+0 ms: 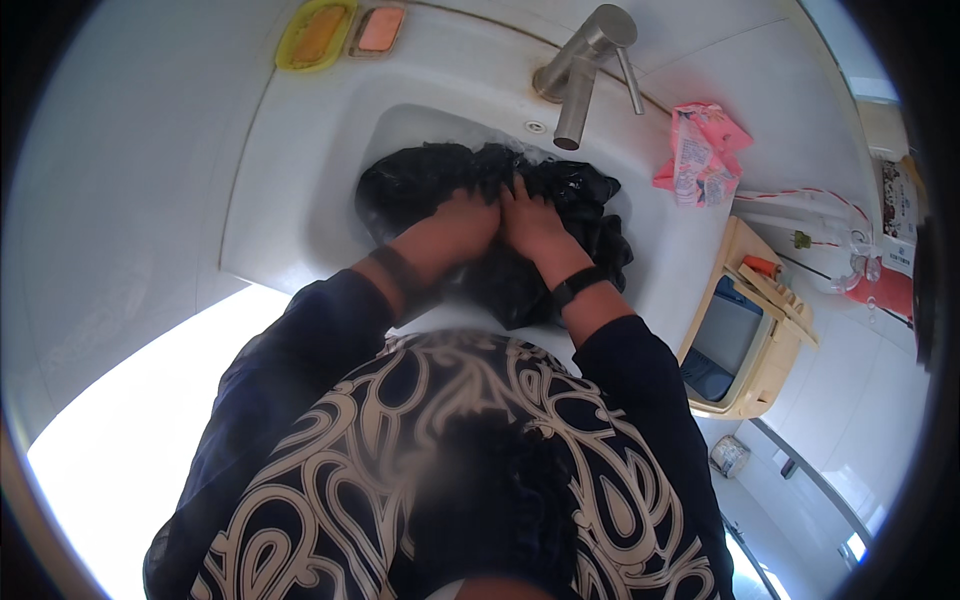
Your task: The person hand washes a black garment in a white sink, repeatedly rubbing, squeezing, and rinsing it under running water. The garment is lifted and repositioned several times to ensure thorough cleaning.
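Observation:
Wet black cloth (420,184) lies bunched in a white washbasin (330,202), with some water and suds along its far side. My left hand (465,217) is curled into the cloth near the middle of the bowl. Right beside it, my right hand (532,217) grips the same cloth, its fingertips partly sunk in the folds. Both hands are close together, and a dark band circles each wrist. Over the far rim stands a brushed-metal tap (577,90) with a side lever; no stream shows below its spout.
A yellow soap dish (315,34) and a smaller dish with pink soap (380,30) sit at the back left. A crumpled pink packet (705,154) lies on the right ledge. Right of the basin is a beige plastic appliance or box (776,360), near a loose cord with a plug (801,239).

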A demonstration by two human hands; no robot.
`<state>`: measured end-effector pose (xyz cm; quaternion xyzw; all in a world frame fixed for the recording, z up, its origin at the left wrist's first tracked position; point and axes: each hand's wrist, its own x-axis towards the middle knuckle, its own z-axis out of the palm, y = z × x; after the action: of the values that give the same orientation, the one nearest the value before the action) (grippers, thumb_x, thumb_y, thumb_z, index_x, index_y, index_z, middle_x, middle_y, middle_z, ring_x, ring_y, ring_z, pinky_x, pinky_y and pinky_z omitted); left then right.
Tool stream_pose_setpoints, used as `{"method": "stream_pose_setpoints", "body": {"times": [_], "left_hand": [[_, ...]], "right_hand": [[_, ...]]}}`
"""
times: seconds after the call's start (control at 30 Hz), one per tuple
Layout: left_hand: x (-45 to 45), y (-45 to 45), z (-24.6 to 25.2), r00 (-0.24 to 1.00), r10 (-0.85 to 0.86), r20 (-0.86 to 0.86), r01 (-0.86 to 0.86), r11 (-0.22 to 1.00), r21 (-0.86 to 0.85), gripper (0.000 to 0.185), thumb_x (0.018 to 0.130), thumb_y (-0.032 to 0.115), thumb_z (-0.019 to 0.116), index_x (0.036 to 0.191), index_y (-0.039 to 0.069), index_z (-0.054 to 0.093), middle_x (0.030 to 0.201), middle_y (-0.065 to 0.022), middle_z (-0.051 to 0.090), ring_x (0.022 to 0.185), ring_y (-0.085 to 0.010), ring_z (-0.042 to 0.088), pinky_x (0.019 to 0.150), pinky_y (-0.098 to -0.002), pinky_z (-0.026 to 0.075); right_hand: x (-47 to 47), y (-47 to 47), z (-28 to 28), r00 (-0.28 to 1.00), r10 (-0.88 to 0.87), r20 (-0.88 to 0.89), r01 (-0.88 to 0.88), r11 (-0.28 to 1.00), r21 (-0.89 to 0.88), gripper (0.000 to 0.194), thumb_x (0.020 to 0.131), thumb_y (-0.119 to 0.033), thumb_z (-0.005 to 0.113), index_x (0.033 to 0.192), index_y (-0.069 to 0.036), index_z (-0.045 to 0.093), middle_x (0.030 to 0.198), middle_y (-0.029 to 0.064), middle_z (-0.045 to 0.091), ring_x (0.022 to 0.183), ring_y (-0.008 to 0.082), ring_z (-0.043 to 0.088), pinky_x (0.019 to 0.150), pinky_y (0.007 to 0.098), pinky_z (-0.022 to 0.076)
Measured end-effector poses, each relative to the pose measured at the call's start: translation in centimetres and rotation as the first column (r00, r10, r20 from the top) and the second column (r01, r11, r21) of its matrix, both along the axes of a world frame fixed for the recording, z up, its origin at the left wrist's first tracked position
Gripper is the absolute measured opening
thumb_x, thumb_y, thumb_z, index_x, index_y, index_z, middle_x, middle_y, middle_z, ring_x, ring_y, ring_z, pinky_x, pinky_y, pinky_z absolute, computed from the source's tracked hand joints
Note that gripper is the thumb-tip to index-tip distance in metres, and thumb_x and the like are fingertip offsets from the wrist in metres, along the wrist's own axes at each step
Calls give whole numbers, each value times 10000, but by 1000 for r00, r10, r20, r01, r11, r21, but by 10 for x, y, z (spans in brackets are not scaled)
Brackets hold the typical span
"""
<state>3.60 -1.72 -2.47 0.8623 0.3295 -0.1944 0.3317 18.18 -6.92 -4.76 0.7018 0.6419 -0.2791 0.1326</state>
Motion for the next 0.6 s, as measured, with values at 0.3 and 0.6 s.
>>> {"method": "stream_pose_setpoints", "body": {"times": [0.3, 0.6], "left_hand": [[17, 34, -18, 999, 44, 10, -40, 970, -242, 696, 824, 202, 708, 1452, 77, 436, 1418, -262, 478, 1291, -393, 493, 1007, -505, 463], [22, 24, 27, 168, 973, -159, -149, -135, -980, 460, 988, 366, 604, 1342, 81, 529, 1134, -109, 637, 1040, -211, 621, 906, -368, 524]], "right_hand": [[9, 10, -23, 999, -30, -45, 36, 989, 146, 494, 894, -158, 569, 1374, -97, 468, 1528, 206, 372, 1212, 455, 550, 1017, 481, 464], [-29, -24, 93, 767, -91, -635, 511, 685, 519, 225, 867, -103, 615, 1075, -27, 581, 1055, 193, 624, 1019, 399, 602, 880, 437, 485]]}}
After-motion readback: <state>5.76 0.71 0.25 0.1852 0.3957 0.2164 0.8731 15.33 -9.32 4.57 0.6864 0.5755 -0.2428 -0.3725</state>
